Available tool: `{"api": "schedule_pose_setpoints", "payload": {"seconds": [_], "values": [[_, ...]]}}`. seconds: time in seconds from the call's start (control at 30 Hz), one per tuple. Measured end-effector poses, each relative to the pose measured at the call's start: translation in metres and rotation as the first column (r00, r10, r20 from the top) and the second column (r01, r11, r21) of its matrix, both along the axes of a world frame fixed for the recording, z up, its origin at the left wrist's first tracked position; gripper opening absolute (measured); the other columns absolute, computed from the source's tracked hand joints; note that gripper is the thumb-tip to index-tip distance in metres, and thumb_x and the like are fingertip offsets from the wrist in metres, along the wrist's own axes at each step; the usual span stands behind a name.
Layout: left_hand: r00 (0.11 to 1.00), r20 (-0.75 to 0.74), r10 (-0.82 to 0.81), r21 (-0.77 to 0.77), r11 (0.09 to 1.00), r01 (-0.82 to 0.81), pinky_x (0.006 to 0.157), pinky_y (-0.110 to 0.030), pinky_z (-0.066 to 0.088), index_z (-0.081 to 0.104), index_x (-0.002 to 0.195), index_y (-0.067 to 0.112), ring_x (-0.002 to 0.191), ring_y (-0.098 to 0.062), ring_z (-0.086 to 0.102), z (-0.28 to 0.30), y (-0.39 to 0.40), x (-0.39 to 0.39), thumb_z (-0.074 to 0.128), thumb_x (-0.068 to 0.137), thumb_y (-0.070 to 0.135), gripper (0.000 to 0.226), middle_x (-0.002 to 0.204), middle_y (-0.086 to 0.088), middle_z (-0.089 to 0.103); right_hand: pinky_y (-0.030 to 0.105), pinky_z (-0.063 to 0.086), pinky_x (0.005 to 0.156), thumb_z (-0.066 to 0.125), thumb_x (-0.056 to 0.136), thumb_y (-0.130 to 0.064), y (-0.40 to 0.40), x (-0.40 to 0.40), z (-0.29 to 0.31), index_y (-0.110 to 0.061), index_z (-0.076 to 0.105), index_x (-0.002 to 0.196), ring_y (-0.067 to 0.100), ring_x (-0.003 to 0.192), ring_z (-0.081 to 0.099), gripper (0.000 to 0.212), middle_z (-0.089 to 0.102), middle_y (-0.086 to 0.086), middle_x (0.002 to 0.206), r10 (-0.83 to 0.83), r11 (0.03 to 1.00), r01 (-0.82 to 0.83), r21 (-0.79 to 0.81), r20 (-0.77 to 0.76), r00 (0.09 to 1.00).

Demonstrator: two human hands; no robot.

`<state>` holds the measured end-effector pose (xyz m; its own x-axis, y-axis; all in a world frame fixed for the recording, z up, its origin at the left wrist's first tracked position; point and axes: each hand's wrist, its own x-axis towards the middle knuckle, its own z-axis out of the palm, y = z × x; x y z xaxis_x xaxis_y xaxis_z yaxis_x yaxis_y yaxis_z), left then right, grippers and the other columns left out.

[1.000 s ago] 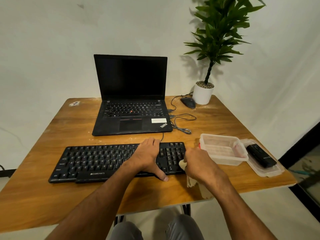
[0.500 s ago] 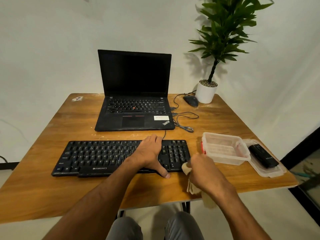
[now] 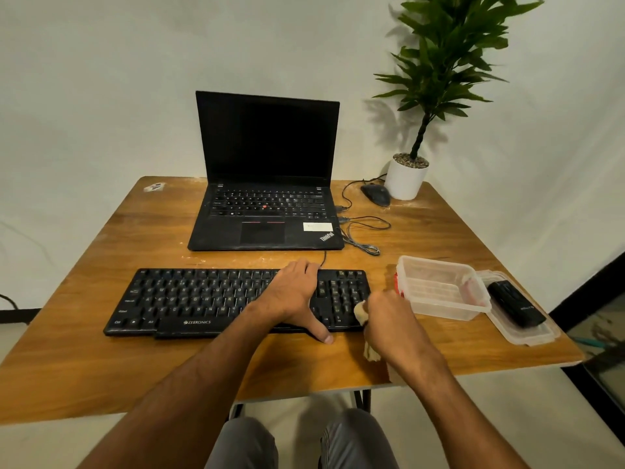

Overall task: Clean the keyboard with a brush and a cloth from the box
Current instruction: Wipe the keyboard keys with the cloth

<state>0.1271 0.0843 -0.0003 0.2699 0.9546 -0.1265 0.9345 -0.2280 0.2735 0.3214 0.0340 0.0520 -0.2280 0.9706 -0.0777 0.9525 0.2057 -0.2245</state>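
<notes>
our left hand (image 3: 293,294) flat on the black keyboard (image 3: 203,301) at frame centre, fingers straight, our right hand (image 3: 389,316) gripping a cloth (image 3: 361,312) at its right end, clear box (image 3: 439,289) right of it

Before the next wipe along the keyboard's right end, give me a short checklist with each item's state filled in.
1. Cloth gripped in right hand: ok.
2. Left hand rests on the keyboard, steadying it: ok.
3. Cloth in contact with the keys: cannot tell, the hand hides it.
4. Box stands apart from the keyboard, beside the wiping hand: ok.
5. Brush within reach: cannot tell, none clearly seen.
</notes>
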Motion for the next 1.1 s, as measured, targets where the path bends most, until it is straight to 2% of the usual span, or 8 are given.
{"api": "schedule_pose_setpoints", "payload": {"seconds": [0.13,0.27,0.37,0.47,0.7,0.83,0.93,1.1], "values": [[1.0,0.001,0.01,-0.008,1.0,-0.01,0.121,-0.037,0.032,0.029,0.157,0.012,0.136,-0.021,0.037,-0.001,0.001,0.0,0.091,0.047,0.076,0.141,0.149,-0.004,0.038,0.017,0.047,0.07,0.068,0.093,-0.014,-0.009,0.016,0.007,-0.016,0.072,0.117,0.011,0.088,0.061,0.025,0.07,0.002,0.112,0.028,0.999,-0.028,-0.022,-0.015,1.0],[1.0,-0.013,0.004,-0.006,1.0,-0.004,0.119,-0.036,0.034,0.032,0.155,0.011,0.133,-0.02,0.038,0.0,0.0,0.001,0.09,0.048,0.077,0.138,0.147,-0.004,0.039,0.028,0.055,0.081,0.066,0.091,-0.005,0.029,-0.004,0.015,-0.015,0.072,0.121,0.019,0.094,0.068,0.033,0.073,0.006,0.111,-0.009,0.991,0.031,0.129,-0.16,0.987],[1.0,-0.017,0.004,-0.009,1.0,-0.004,0.12,-0.037,0.034,0.031,0.156,0.01,0.134,-0.021,0.038,0.0,-0.001,0.001,0.089,0.048,0.078,0.14,0.147,-0.005,0.039,0.035,0.057,0.083,0.069,0.09,-0.008,0.036,-0.025,0.004,-0.012,0.072,0.114,0.02,0.09,0.063,0.024,0.068,0.009,0.113,0.006,0.997,0.002,0.078,-0.111,0.994],[1.0,-0.013,0.001,0.004,1.0,-0.001,0.12,-0.036,0.034,0.032,0.154,0.011,0.133,-0.02,0.038,0.0,0.0,0.001,0.09,0.047,0.077,0.138,0.146,-0.004,0.039,0.028,0.05,0.076,0.07,0.09,-0.01,0.02,-0.024,-0.004,-0.009,0.07,0.113,0.018,0.085,0.055,0.022,0.06,0.011,0.115,0.051,0.996,-0.048,0.069,-0.038,0.998],[1.0,-0.017,-0.014,0.017,1.0,0.014,0.118,-0.035,0.035,0.033,0.153,0.011,0.131,-0.02,0.039,-0.003,0.0,0.001,0.089,0.048,0.079,0.136,0.145,-0.004,0.04,0.03,0.056,0.081,0.063,0.094,-0.009,-0.006,-0.001,0.003,-0.009,0.072,0.113,0.018,0.095,0.065,0.021,0.069,0.007,0.113,0.091,0.995,-0.091,-0.036,0.011,0.996],[1.0,-0.018,-0.006,0.014,1.0,0.007,0.116,-0.037,0.038,0.038,0.148,0.012,0.126,-0.019,0.04,-0.003,0.002,0.0,0.087,0.047,0.081,0.133,0.14,-0.004,0.042,0.025,0.047,0.074,0.067,0.091,-0.009,0.029,-0.019,0.018,-0.018,0.073,0.121,0.019,0.093,0.064,0.031,0.071,0.005,0.113,0.051,0.997,-0.048,0.057,-0.062,0.997],[1.0,-0.012,-0.012,0.021,1.0,0.013,0.113,-0.037,0.039,0.041,0.144,0.013,0.122,-0.019,0.041,-0.005,0.001,-0.001,0.088,0.046,0.081,0.129,0.136,-0.003,0.043,0.028,0.05,0.071,0.067,0.091,-0.008,0.043,-0.041,0.007,-0.014,0.071,0.119,0.02,0.091,0.061,0.029,0.066,0.008,0.115,0.081,0.994,-0.077,0.073,-0.053,0.995],[1.0,-0.002,-0.019,0.026,0.999,0.019,0.114,-0.036,0.037,0.036,0.149,0.013,0.125,-0.018,0.038,-0.003,0.001,-0.001,0.091,0.049,0.074,0.129,0.139,-0.002,0.04,0.029,0.056,0.077,0.07,0.09,-0.012,0.014,-0.029,-0.001,-0.009,0.07,0.119,0.019,0.095,0.066,0.03,0.069,0.009,0.115,0.164,0.986,-0.164,-0.014,-0.008,0.987]]}}
